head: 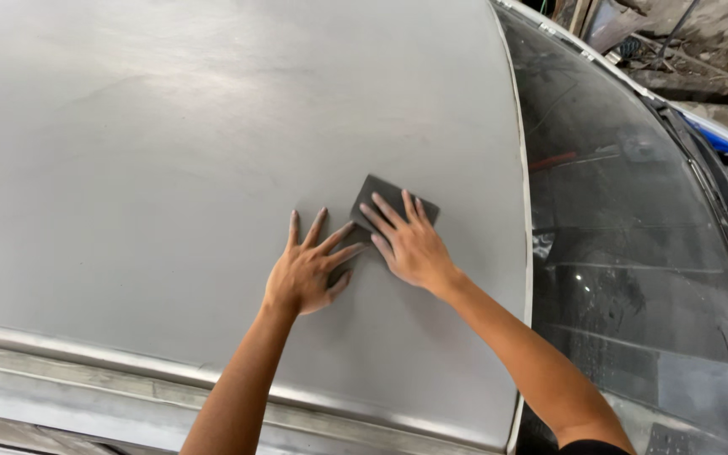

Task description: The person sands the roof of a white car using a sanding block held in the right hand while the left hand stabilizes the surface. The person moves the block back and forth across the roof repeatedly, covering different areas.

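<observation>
Head view: a person leans over a car, both bare arms stretched forward onto its roof.
Right hand (410, 244): lies flat on a dark sanding pad (391, 202), fingers spread and pressing down; the grip is an open palm press, not a pinch.
Left hand (305, 271): flat on the bare panel just beside the pad, fingers fanned wide, the outer fingertips touching or nearly touching the pad's near edge; it holds nothing.
Sanding pad: a thin dark grey rectangle, turned at an angle, its far corner clear of the fingers, the near part hidden under the right hand.
Where the pad is: on the car roof (170, 152), toward the edge that meets the windscreen (634, 253).
Roof surface: dull, matt grey with faint cloudy patches; a bright bare strip runs along the near edge.
Windscreen: dark, dusty glass with speckles low down.
Risk, slipping: held only by downward pressure, the pad could likely slide out from under the fingers on the smooth panel.
Risk, edge: so close to the roof's rim, a long stroke could probably carry the pad onto the trim or glass and scuff it.
Risk, uneven pressure: fingertip force may leave streaks.
</observation>
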